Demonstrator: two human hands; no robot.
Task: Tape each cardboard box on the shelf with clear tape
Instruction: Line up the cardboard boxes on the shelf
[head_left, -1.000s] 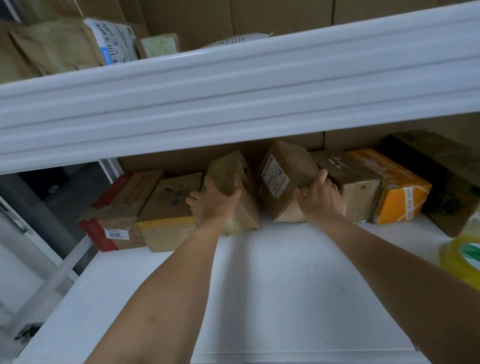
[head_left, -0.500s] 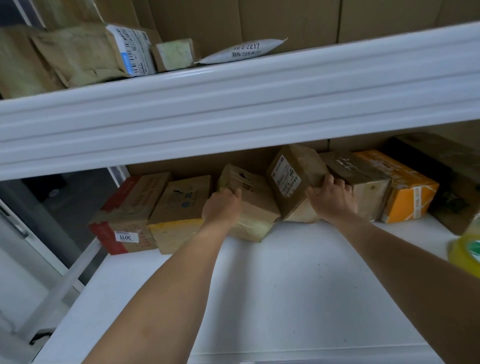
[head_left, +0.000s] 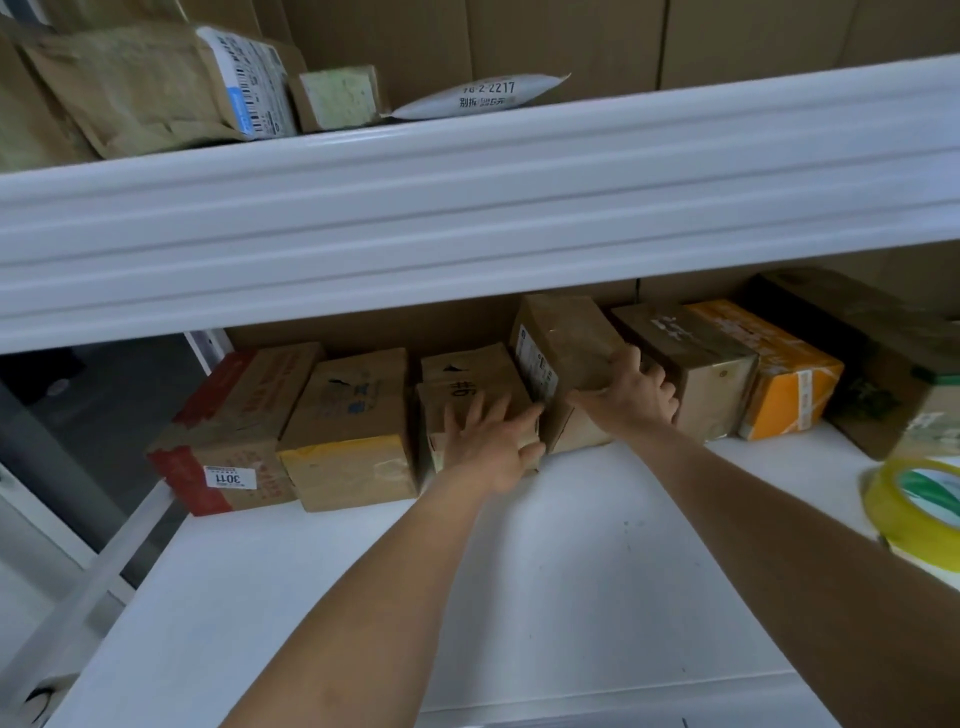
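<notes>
Head view is looking down onto a white shelf (head_left: 545, 597) where a row of cardboard boxes is sitting against the back wall. The upper shelf beam (head_left: 467, 208) is cutting across the middle and hiding whatever is behind the boxes' tops. On the level above, a brown padded mailer (head_left: 130, 88) and a white pouch (head_left: 483, 96) are lying flat. At the right edge a roll of tape (head_left: 919, 514) (yellowish, partly cut off by the frame) is resting on the shelf, well apart from both hands.

The left hand (head_left: 493, 441) is pressing with spread, straight fingers against the front of the marked box (head_left: 467, 384), gripping nothing. The right hand (head_left: 631, 395) is curling its fingers round the corner of the labelled box (head_left: 563, 353), which is standing tilted between the marked box and a plain box (head_left: 691, 364). An orange box (head_left: 779, 374) is sitting just beside that.

Compared with half a second ago, the marked box is now lying squarer in the row, and the left hand has opened from a curled hold to flat fingers.
</notes>
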